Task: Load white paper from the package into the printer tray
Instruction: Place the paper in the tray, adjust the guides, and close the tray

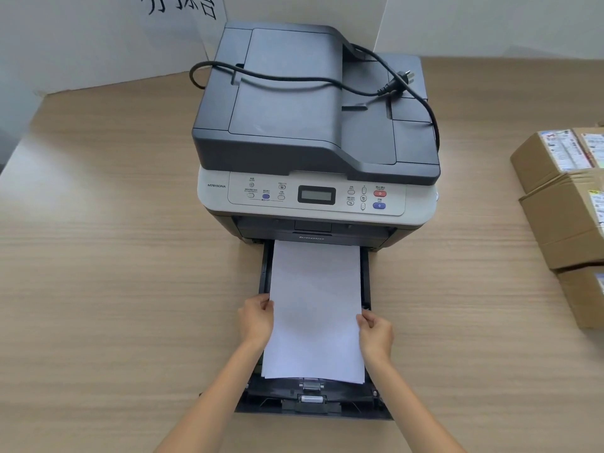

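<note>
A grey and white printer [313, 125] stands on the wooden table, its dark paper tray [313, 403] pulled out toward me. A stack of white paper [315, 308] lies lengthwise over the tray, its far end under the printer's front. My left hand [256, 318] grips the stack's left edge and my right hand [376, 331] grips its right edge, thumbs on top. The near end of the paper sits slightly above the tray's rear guide. No paper package is in view.
A black power cable with its plug [397, 81] lies loose on the printer's lid. Several cardboard boxes [568, 217] are stacked at the table's right edge. White boards stand behind the printer. Bare wooden tabletop [114, 256] spreads left of the tray.
</note>
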Demonstrator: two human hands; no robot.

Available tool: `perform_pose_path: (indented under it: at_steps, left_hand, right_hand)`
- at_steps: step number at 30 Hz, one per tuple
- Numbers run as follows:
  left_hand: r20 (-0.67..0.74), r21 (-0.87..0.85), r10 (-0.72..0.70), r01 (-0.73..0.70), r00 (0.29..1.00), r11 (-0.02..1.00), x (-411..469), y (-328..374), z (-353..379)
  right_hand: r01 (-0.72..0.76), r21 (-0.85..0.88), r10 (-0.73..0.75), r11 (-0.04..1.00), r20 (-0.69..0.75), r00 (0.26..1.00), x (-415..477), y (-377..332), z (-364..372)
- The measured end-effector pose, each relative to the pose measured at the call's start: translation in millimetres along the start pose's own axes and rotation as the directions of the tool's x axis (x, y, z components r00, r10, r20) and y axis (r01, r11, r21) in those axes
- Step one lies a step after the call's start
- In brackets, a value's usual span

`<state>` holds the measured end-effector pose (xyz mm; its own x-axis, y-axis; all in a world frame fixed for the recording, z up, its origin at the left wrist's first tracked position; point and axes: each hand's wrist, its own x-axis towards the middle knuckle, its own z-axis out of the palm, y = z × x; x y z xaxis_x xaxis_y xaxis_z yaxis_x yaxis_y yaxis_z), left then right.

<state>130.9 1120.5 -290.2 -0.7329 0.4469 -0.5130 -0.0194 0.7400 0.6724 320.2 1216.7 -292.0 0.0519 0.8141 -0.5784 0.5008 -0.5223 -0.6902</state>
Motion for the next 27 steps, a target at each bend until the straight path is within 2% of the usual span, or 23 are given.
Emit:
perform_pose_path:
  at_steps: [7,15,18,22,27]
  left_hand:
    - [0.007,0.047,0.096,-0.096,0.995,0.994,-6,-1,3]
    - [0.078,0.168,0.179,-0.189,0.981,0.967,-21,-17,-10]
    - [0.096,0.176,0.240,-0.254,0.966,0.951,-32,-23,-16]
    - [0.120,0.225,0.245,-0.267,0.962,0.937,-44,-32,-19]
    - [0.035,0.260,0.272,-0.271,0.962,0.927,-60,-42,-34]
  right_hand:
    - [0.063,-0.059,-0.061,0.996,0.034,0.998,-6,-3,0]
    - [0.163,-0.033,-0.149,0.986,0.257,0.955,-24,-6,-15]
    - [0.191,-0.066,-0.167,0.979,0.266,0.949,-30,-3,-21]
    - [0.225,-0.117,-0.186,0.967,0.272,0.944,-39,5,-32]
    - [0.238,-0.186,-0.215,0.953,0.135,0.967,-51,28,-54]
